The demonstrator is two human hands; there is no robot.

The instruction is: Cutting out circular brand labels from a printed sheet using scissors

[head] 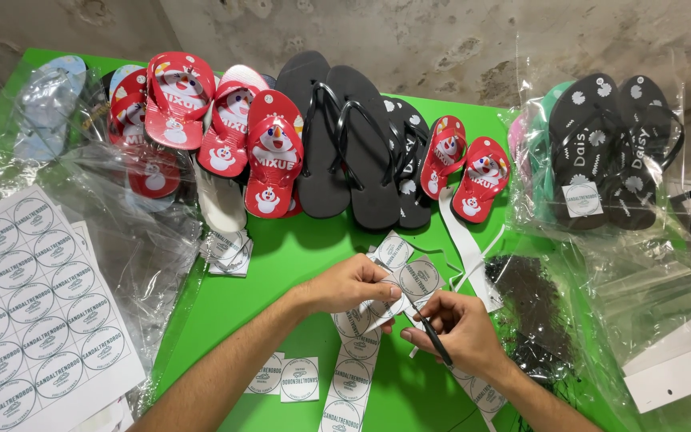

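At the left edge of the green surface [297, 248] we see a white sheet of round labels [29, 308], printed in rows, with crumpled clear plastic bags [133, 232] just beside it. Along the far edge lies a row of flip-flops: red ones with a snowman print [273, 156], then a plain black pair [345, 148], then a smaller red pair [465, 172]. Near the front edge two cut square labels [285, 378] lie flat.

Our left hand [353, 284] is near the middle of the surface, its fingers closed on a white strip of labels [357, 352] that runs down toward the front edge. Our right hand [461, 328] is just beside it, fingers closed around black scissors [433, 336], whose blades meet the strip between the two hands.

Toward the right edge stands a clear bag holding a black pair with white flowers [609, 144], a square white label [582, 198] stuck on its front. Below it lie more clear bags with white card headers [673, 364].
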